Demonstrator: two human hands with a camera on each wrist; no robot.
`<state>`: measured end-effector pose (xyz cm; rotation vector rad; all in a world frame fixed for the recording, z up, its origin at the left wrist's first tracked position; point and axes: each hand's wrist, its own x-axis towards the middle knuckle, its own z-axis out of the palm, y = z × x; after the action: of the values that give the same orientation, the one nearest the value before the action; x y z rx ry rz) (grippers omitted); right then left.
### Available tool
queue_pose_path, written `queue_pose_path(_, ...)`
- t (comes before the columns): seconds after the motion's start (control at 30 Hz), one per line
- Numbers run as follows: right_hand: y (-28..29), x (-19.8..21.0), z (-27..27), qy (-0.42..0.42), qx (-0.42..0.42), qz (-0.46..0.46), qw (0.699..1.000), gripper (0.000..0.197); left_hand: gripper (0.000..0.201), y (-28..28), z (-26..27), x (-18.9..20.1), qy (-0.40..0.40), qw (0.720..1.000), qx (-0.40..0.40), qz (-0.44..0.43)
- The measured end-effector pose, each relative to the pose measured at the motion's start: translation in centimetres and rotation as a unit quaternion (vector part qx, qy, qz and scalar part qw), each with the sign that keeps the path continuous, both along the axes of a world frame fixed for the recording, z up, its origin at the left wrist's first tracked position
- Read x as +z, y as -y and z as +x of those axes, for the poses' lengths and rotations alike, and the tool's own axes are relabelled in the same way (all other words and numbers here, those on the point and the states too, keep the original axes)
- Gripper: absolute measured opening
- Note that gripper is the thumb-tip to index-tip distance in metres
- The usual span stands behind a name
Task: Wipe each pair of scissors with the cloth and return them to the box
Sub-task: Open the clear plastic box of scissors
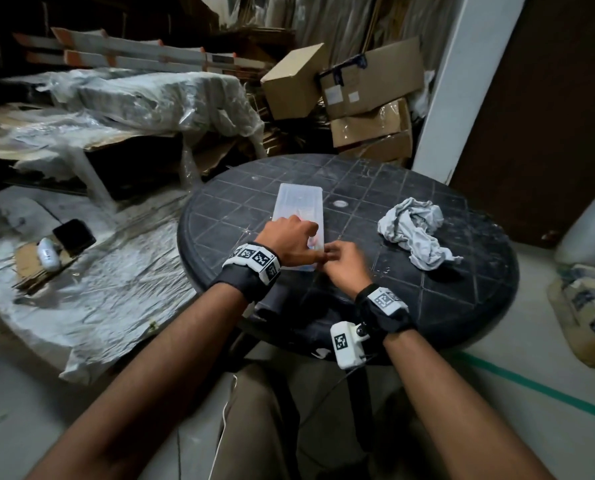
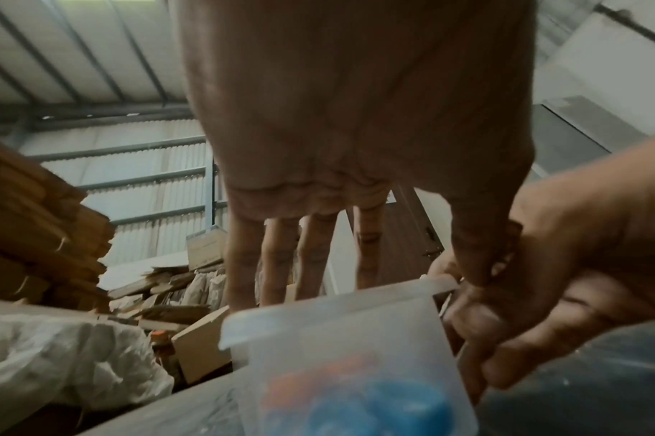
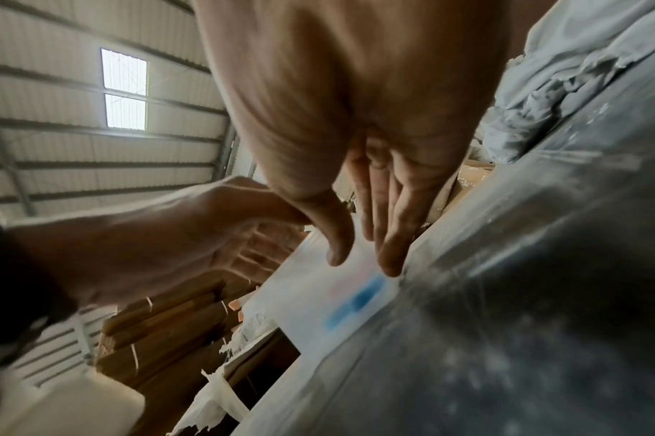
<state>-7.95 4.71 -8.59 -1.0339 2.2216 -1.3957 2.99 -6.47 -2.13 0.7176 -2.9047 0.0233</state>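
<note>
A translucent plastic box [image 1: 297, 202] with its lid on lies in the middle of the round black table [image 1: 462, 289]. Through its wall, scissors with blue and orange handles [image 2: 385, 407] show as a blur. My left hand [image 1: 306, 233] rests on the near end of the lid, fingers [image 2: 314, 259] straight and pressing down. My right hand [image 1: 334, 254] is at the box's near right corner, its fingers [image 2: 475, 348] curled against the wall and lid edge. The crumpled grey-white cloth [image 1: 413, 230] lies on the table to the right, untouched.
Plastic-wrapped bundles [image 1: 150, 98] and stacked cardboard boxes [image 1: 368, 98] crowd the space behind the table. A dark phone [image 1: 74, 233] and a white case lie on the plastic sheet to the left. A brown door [image 1: 548, 116] stands at the right.
</note>
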Motion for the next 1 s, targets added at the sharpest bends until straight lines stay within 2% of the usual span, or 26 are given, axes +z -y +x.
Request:
queue_pose_path(0.13,0.8,-1.3,-0.2,-0.009,-0.027,-0.009,1.000,0.026,0.078,-0.4,-0.1,0.3,-0.001,0.999,-0.006,-0.038)
queue_pose_path(0.2,0.9,-1.2,-0.1,-0.018,-0.039,-0.015,0.999,0.023,0.068,-0.6,-0.1,0.0,-0.006,0.998,-0.022,-0.053)
queue_pose_path(0.27,0.8,-0.9,0.0,-0.029,-0.044,-0.010,0.999,0.028,0.058,-0.9,-0.1,-0.3,0.004,0.996,-0.045,-0.077)
queue_pose_path(0.4,0.8,-0.5,0.2,-0.065,-0.057,0.004,0.996,0.035,0.060,-1.1,-0.2,-0.4,0.044,0.991,-0.077,-0.104)
queue_pose_path(0.63,0.4,0.1,0.3,-0.098,-0.044,0.020,0.994,0.019,0.056,-1.1,0.0,0.0,0.067,0.990,-0.083,-0.091)
queue_pose_path(0.73,0.1,0.4,0.6,-0.086,-0.032,0.004,0.996,0.006,0.052,-0.6,0.7,0.2,0.001,0.995,-0.080,-0.052)
queue_pose_path(0.9,0.4,0.4,0.8,-0.060,-0.033,-0.019,0.997,0.023,0.043,0.3,1.6,-0.4,-0.104,0.994,-0.041,-0.013)
queue_pose_path(1.0,0.5,1.2,1.6,-0.070,-0.021,-0.048,0.996,0.044,0.047,0.6,2.2,-1.3,-0.178,0.984,-0.014,0.017)
